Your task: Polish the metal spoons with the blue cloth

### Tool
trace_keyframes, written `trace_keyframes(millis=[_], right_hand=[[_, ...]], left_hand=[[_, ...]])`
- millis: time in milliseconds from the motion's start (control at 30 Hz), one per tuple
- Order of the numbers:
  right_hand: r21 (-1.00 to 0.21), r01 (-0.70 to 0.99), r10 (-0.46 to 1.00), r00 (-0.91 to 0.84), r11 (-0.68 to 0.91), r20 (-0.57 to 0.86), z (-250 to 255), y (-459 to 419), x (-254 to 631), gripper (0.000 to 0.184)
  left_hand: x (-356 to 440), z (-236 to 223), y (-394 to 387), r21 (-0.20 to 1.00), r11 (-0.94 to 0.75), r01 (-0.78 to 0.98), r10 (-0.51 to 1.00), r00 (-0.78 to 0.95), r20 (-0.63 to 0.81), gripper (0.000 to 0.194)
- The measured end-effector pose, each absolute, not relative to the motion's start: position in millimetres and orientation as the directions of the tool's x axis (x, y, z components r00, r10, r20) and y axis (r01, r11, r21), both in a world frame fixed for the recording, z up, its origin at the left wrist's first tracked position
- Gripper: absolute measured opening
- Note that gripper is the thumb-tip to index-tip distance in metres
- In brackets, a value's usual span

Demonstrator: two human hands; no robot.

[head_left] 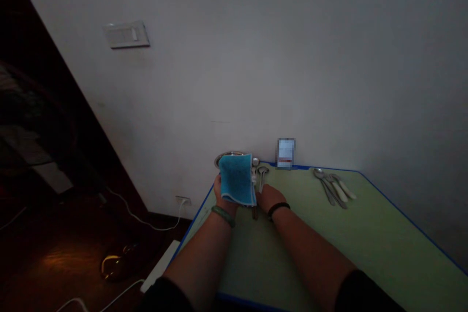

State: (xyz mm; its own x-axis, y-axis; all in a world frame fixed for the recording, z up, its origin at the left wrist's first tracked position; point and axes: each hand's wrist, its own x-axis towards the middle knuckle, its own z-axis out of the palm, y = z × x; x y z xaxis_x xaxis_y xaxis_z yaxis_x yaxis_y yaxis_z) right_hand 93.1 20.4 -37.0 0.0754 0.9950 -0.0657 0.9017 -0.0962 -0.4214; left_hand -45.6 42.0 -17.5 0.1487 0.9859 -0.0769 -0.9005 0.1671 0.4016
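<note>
My left hand point(221, 197), with a green bangle on the wrist, is closed on a blue cloth point(237, 179) held up over the table's far left corner. My right hand point(269, 197), wearing a black wristband, rests on the green table point(365, 239) right beside the cloth. It is closed on the handles of two or three spoons point(262, 174), whose bowls point away from me. A round metal plate point(225, 157) peeks out behind the cloth, mostly hidden by it.
Several more spoons point(333, 186) lie at the far right of the table. A small box point(285, 153) stands against the white wall. Cables and a power strip point(158, 267) lie on the dark floor to the left. The table has a blue edge.
</note>
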Motion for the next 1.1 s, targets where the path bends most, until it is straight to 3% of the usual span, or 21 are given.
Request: trace_keyframes(millis=[467, 733, 1100], right_hand=[[-0.424, 0.887, 0.98, 0.134, -0.183, -0.144, -27.6, 22.7, 91.8, 0.04], [-0.482, 0.86, 0.978, 0.086, -0.169, -0.19, -27.5, 28.6, 99.1, 0.039], [-0.602, 0.794, 0.984, 0.16, -0.084, 0.074, -12.4, 12.1, 127.6, 0.028]], left_hand=[[-46.0, -16.6, 44.1, 0.421, 0.198, -0.885, 0.98, 0.175, -0.095, 0.025], [-46.9, -18.9, 44.8, 0.386, 0.216, -0.897, 0.976, 0.193, -0.098, 0.021], [-42.8, -12.8, 37.1, 0.424, 0.211, -0.881, 0.978, 0.194, -0.083, 0.026]])
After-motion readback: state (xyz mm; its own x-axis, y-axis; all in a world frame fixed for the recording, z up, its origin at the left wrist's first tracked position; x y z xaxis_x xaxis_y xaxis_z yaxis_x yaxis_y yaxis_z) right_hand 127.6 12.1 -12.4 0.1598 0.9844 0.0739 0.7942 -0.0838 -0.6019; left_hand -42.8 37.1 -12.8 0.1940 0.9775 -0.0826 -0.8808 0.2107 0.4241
